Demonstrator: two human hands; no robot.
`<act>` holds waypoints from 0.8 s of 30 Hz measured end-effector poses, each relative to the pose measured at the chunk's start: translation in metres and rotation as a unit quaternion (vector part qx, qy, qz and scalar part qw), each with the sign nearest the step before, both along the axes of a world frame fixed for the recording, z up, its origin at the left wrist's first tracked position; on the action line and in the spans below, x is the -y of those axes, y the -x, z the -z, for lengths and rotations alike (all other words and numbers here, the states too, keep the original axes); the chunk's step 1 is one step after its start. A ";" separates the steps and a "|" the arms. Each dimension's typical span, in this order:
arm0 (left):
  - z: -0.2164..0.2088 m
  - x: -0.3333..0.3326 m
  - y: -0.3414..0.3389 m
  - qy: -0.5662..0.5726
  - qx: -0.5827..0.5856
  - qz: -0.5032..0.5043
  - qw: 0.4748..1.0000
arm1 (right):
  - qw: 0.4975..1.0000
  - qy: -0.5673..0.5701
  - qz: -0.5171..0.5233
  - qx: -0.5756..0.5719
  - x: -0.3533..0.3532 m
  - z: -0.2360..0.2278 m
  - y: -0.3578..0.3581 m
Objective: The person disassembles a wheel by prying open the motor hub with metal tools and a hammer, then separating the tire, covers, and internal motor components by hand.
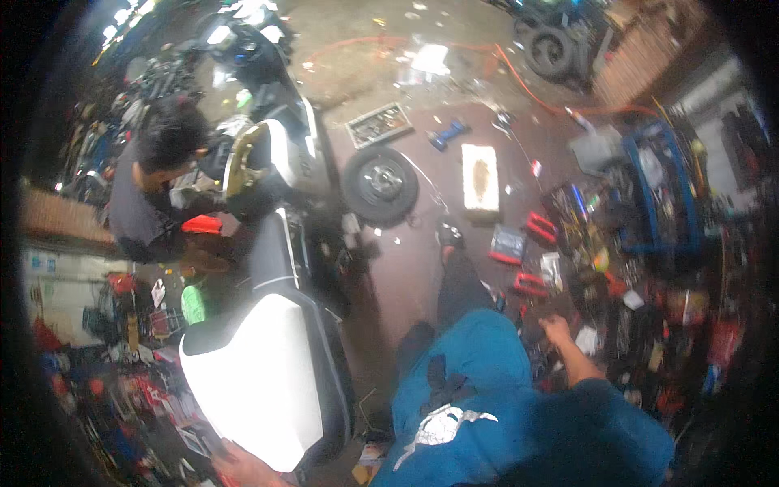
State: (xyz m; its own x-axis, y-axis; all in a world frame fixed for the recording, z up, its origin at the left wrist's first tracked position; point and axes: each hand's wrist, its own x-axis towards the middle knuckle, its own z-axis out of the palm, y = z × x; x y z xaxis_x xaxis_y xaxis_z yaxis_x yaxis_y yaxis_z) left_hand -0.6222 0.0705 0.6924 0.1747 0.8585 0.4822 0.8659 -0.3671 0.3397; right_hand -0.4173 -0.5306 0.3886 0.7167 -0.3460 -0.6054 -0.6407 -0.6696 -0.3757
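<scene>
A motorbike with a large white-topped case [260,365] at its rear stands on the left. My left hand [243,467] lies against the near edge of this case, fingers stretched out, partly cut off by the lower rim of the view. Out to the right, my right hand [558,331] is over the clutter, close to a dark brown flat thing [560,307]. Its fingers are blurred, so whether they grip anything does not show. Red trays [531,284] lie just beyond that hand.
Another person [154,187] works bent beside the motorbike. A loose wheel [380,185], a tray of parts [379,126], a blue tool [449,134] and a white box [481,180] lie on the floor. A blue rack [696,219] and an orange hose [527,88] are at right.
</scene>
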 end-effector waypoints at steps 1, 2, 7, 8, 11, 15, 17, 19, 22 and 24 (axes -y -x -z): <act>-0.004 0.006 -0.007 -0.020 -0.038 -0.005 0.999 | 0.999 -0.046 -0.002 0.011 -0.006 -0.012 -0.019; -0.004 0.012 -0.020 -0.038 -0.074 -0.006 0.997 | 0.997 -0.044 -0.046 0.044 0.006 0.006 -0.026; -0.015 0.039 -0.085 -0.093 -0.113 -0.064 0.987 | 0.998 -0.034 -0.036 -0.041 -0.003 0.012 -0.105; -0.015 0.049 -0.102 -0.099 -0.107 -0.075 0.987 | 0.995 -0.030 -0.076 -0.062 -0.008 0.010 -0.130; -0.025 0.071 -0.152 -0.147 -0.295 0.093 0.940 | 0.986 0.051 -0.155 -0.039 0.027 0.100 -0.186; 0.015 0.071 -0.182 -0.118 -0.237 0.005 0.964 | 0.982 0.018 -0.186 -0.039 -0.021 0.071 -0.318; 0.015 0.077 -0.198 -0.036 -0.187 -0.059 0.980 | 0.977 0.009 -0.211 0.023 -0.040 0.089 -0.369; 0.014 0.095 -0.199 -0.003 -0.147 -0.128 0.981 | 0.974 -0.039 -0.222 0.009 -0.094 0.015 -0.430; 0.010 0.099 -0.223 0.029 -0.159 -0.156 0.974 | 0.972 -0.109 -0.208 0.007 -0.111 -0.006 -0.464; 0.006 0.105 -0.220 0.016 -0.161 -0.176 0.971 | 0.964 -0.143 -0.222 0.013 -0.106 0.018 -0.473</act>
State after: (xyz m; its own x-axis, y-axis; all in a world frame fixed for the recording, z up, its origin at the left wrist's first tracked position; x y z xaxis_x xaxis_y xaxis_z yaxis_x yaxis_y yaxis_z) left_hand -0.4017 -0.0345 0.6860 0.0048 0.9059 0.4234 0.9991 -0.0224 0.0365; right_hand 0.0562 -0.4244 0.3711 0.7715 0.1770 -0.6111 -0.3026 -0.7428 -0.5972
